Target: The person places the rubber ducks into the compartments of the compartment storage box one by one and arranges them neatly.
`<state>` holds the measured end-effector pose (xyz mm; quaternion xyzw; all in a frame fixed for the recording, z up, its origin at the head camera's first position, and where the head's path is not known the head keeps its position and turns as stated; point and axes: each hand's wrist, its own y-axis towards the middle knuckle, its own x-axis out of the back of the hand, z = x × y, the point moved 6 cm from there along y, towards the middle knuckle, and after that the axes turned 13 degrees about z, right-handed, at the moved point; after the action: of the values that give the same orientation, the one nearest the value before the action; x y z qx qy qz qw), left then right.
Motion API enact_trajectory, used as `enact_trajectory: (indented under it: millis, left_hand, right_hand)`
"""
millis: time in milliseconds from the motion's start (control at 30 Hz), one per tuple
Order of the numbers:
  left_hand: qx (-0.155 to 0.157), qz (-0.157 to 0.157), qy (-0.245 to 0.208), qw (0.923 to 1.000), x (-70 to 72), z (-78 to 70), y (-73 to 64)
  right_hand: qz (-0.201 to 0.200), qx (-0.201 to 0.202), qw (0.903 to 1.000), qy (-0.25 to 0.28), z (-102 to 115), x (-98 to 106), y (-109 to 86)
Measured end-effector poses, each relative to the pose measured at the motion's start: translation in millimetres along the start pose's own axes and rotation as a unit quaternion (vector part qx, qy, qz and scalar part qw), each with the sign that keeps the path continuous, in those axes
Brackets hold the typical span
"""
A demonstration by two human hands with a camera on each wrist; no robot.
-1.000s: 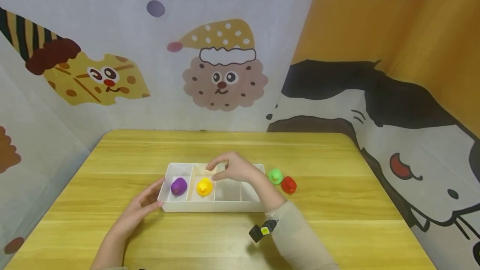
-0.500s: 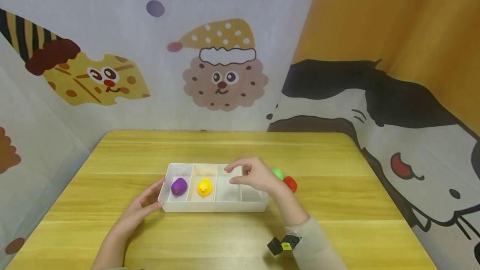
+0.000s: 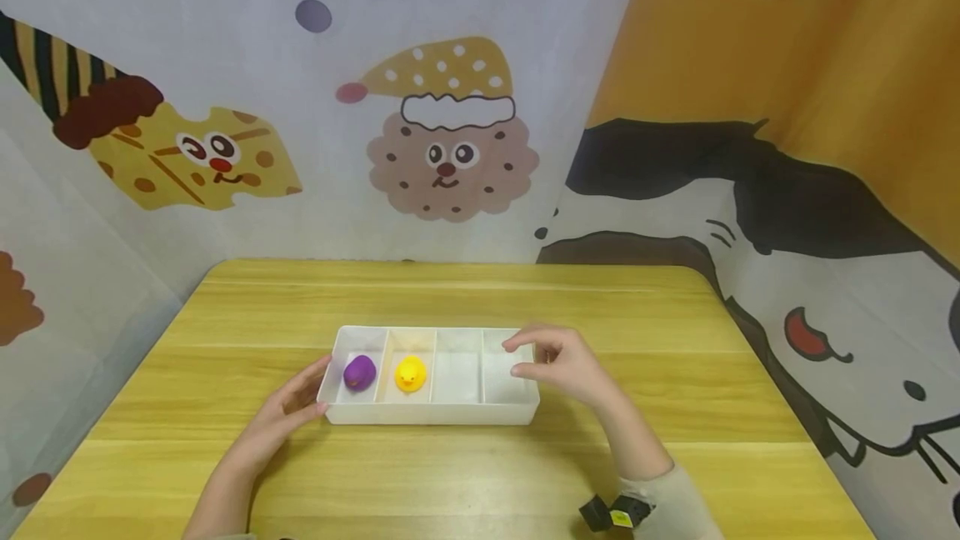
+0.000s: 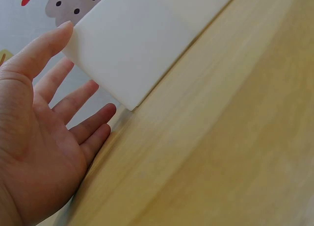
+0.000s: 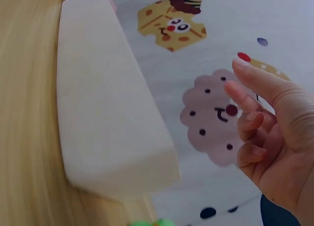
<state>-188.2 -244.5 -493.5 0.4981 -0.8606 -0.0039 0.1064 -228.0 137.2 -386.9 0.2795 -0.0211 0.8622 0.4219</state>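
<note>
Head view: a white tray (image 3: 433, 413) sits on the tabletop (image 3: 450, 482), with a purple toy (image 3: 360, 374) in its leftmost compartment and a yellow duck (image 3: 410, 374) in the next. The left hand (image 3: 288, 407) is at the tray's left end; the right hand (image 3: 562, 365), thumb and forefinger well parted with nothing between, is at the right end. The tray looks light and stiff, apt to slide, best held by its end walls. The duck is probably soft and light; a gentle pinch round its body should do.

Left wrist view: the grip is spread, thumb tip at the tray's edge; finger contact is unclear.

Right wrist view: the grip is loosely parted, holding nothing. A green toy (image 5: 154, 223) peeks in below.
</note>
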Motion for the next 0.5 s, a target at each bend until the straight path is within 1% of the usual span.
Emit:
enact_trajectory:
  millis: [33, 167, 267, 400, 500]
  left_hand:
    - [0.001, 0.0, -0.001, 1.0, -0.1, 0.1, -0.1]
    - [0.005, 0.0, -0.002, 1.0, -0.3, 0.4, -0.5]
    - [0.008, 0.0, -0.002, 1.0, -0.5, 0.3, -0.6]
    - [0.008, 0.0, -0.002, 1.0, -0.4, 0.2, -0.8]
    - [0.008, -0.001, -0.002, 1.0, -0.1, -0.1, -0.8]
  right_hand:
    - [-0.005, 0.0, 1.0, 0.002, -1.9, 2.4, -4.2]
    - [-0.024, -0.028, 0.9993, 0.008, 4.9, 12.4, -20.0]
    - [-0.032, -0.031, 0.9989, 0.016, 9.4, 19.8, -30.3]
    - [-0.041, -0.034, 0.9983, 0.025, -2.5, 29.1, -43.1]
    - [-0.051, -0.039, 0.9979, 0.01, -8.6, 35.7, -51.4]
